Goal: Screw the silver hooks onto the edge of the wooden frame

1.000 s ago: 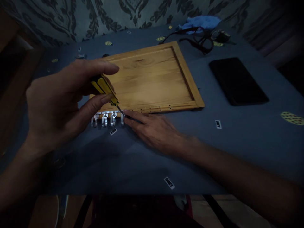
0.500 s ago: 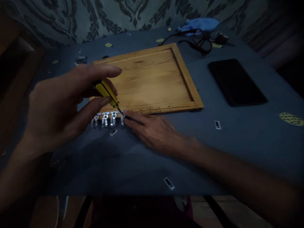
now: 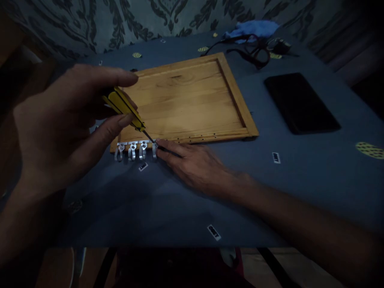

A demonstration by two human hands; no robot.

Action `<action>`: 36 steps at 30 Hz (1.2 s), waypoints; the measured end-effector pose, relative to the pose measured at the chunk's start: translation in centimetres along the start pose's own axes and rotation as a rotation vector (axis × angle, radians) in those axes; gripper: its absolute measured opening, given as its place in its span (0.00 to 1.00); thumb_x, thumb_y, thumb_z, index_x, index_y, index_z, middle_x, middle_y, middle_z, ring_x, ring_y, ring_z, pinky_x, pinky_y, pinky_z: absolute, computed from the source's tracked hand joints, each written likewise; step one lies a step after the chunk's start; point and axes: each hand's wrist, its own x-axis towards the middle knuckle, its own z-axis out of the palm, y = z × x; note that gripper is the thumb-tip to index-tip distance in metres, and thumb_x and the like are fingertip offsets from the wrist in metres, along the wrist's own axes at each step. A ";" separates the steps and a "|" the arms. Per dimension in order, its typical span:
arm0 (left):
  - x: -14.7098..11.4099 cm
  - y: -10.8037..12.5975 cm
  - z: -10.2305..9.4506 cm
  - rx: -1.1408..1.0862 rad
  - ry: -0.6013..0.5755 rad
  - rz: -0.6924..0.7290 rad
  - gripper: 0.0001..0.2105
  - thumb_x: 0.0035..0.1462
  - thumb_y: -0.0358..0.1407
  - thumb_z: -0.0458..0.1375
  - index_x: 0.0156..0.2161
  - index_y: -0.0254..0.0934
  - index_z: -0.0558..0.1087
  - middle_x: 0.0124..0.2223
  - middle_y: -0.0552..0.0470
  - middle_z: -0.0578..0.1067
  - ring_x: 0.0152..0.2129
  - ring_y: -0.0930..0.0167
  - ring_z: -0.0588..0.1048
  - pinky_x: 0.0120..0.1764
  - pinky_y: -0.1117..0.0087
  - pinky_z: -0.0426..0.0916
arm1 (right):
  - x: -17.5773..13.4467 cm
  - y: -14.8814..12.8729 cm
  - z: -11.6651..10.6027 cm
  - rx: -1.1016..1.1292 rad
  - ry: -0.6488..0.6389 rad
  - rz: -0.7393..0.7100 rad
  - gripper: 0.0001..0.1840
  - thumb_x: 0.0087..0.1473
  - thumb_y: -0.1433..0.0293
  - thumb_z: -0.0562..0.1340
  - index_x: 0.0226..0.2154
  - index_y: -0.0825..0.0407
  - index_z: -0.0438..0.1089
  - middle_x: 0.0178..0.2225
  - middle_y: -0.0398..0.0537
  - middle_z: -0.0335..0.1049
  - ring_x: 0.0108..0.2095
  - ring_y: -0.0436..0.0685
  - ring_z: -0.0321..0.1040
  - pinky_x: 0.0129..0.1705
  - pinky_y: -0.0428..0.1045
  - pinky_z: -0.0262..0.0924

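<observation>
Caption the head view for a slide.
Left hand holding a yellow screwdriver tip-down at a metal hook on the near edge of a wooden panel, right hand alongside.

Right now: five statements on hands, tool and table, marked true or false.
1. The left hand holds a yellow screwdriver. True.
2. The right hand grips the screwdriver's handle. False: its fingers are at the rightmost metal hook.
3. The hooks sit at the wooden board's far edge. False: they sit at its near edge.
4. The black device lies on the board. False: it lies on the table, right of the board.
5. The glasses lie near the blue cloth. True.
</observation>
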 end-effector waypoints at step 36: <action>0.1 0.3 0.2 0.019 -0.104 -0.015 0.24 0.57 0.39 0.67 0.59 0.54 0.74 0.48 0.56 0.80 0.42 0.65 0.80 0.39 0.62 0.78 | 0.2 -0.1 0.0 -0.012 0.014 -0.004 0.27 0.66 0.76 0.53 0.66 0.54 0.64 0.69 0.57 0.60 0.56 0.68 0.74 0.51 0.62 0.74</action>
